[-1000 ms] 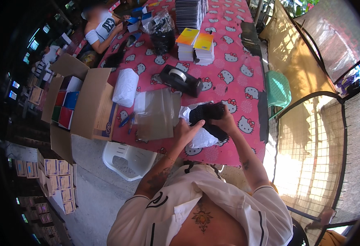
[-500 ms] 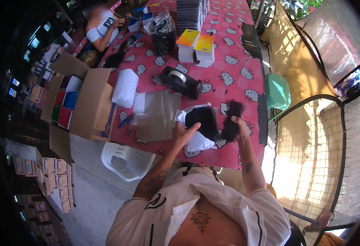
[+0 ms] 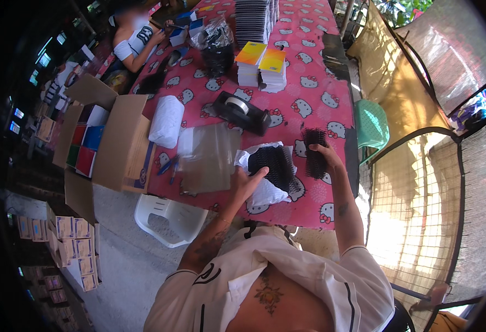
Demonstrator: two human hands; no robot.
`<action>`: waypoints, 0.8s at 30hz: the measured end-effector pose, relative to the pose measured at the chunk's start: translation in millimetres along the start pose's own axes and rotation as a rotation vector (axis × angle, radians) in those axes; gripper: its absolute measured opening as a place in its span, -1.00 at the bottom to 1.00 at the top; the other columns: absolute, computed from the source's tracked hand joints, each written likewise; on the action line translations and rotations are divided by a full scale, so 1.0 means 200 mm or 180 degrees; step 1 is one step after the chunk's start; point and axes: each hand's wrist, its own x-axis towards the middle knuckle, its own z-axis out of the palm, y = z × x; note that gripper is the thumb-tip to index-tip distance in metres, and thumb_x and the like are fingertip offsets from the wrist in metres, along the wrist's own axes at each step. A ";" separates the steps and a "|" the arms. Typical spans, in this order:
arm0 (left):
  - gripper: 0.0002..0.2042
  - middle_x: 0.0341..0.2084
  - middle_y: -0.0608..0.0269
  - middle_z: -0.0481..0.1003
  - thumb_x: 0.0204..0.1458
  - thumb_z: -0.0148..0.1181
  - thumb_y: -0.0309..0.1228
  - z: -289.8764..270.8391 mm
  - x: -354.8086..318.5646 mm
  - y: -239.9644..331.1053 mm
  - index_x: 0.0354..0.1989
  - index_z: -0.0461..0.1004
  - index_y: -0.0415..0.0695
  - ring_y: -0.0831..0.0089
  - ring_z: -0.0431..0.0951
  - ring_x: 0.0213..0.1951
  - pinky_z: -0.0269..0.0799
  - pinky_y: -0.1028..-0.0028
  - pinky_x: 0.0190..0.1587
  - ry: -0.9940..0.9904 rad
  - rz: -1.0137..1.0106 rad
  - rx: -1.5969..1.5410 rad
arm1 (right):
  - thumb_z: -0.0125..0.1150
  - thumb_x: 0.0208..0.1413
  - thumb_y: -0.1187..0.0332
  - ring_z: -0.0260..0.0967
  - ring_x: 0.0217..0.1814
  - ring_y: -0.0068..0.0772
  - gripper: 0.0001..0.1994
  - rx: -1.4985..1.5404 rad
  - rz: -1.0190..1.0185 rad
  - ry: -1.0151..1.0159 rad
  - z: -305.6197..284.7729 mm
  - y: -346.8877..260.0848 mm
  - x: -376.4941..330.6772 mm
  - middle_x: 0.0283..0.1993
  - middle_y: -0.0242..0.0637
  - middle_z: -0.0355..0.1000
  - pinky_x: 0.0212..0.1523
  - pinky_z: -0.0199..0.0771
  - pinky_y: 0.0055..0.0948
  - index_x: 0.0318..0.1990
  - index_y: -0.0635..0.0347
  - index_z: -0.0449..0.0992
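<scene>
Black toothed strips that look like wire binding combs lie in a pile on opened white paper wrapping at the table's near edge. My left hand grips the near left side of this pack, its thumb over the paper and strips; its other fingers are partly hidden. To the right, my right hand is closed round a separate bundle of the same black combs, held apart from the pile. Left of the pack lies a stack of clear plastic sheets.
Beyond are a black tape dispenser, a white wrapped roll, yellow-covered booklet stacks and a tall notebook stack. An open carton stands left, a white chair below. Another person sits at far left.
My right hand has moved slightly farther from me with its bundle, widening the gap to the pile. My left hand stays at the wrapped pack.
</scene>
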 end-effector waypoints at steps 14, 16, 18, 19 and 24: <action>-0.27 -0.01 -0.07 0.56 -0.10 0.44 0.03 -0.01 -0.01 0.06 0.13 0.39 -0.28 0.05 0.57 0.05 0.43 0.21 0.12 -0.0130 0.0247 -0.0300 | 0.42 -0.30 -0.39 0.11 0.41 0.17 0.20 -0.4249 -0.0284 0.1431 0.13 0.03 0.32 0.34 0.09 0.14 0.30 0.27 0.03 0.46 0.10 0.07; -0.26 -0.01 -0.08 0.56 -0.10 0.44 0.04 -0.01 -0.02 0.07 0.13 0.39 -0.28 0.04 0.57 0.05 0.43 0.20 0.11 -0.0128 0.0247 -0.0297 | 0.41 -0.29 -0.40 0.11 0.41 0.17 0.19 -0.4157 -0.0338 0.1442 0.08 0.04 0.31 0.33 0.10 0.15 0.30 0.27 0.01 0.46 0.10 0.09; -0.29 -0.08 -0.10 0.57 -0.09 0.43 0.05 0.01 -0.02 0.08 0.07 0.42 -0.29 -0.02 0.59 -0.02 0.46 0.17 0.05 -0.0003 0.0374 -0.0257 | 0.41 -0.27 -0.40 0.11 0.41 0.18 0.17 -0.4047 -0.0462 0.1385 0.03 0.04 0.29 0.32 0.10 0.15 0.31 0.27 -0.01 0.45 0.11 0.12; -0.31 -0.12 -0.11 0.58 -0.08 0.43 0.06 0.01 -0.02 0.07 0.04 0.43 -0.29 -0.04 0.60 -0.05 0.47 0.16 0.02 0.0066 0.0429 -0.0229 | 0.40 -0.26 -0.40 0.11 0.41 0.18 0.15 -0.3986 -0.0521 0.1344 0.03 0.05 0.28 0.32 0.10 0.16 0.31 0.27 -0.02 0.44 0.11 0.13; -0.28 -0.07 -0.13 0.57 -0.10 0.44 0.04 0.01 -0.01 0.07 0.07 0.42 -0.31 -0.02 0.58 0.00 0.45 0.18 0.07 -0.0076 0.0265 -0.0116 | 0.40 -0.08 -0.21 0.21 0.33 0.10 -0.12 -0.3899 -0.1287 0.1715 0.03 0.07 0.19 0.22 0.05 0.25 0.24 0.33 -0.04 0.32 0.15 0.30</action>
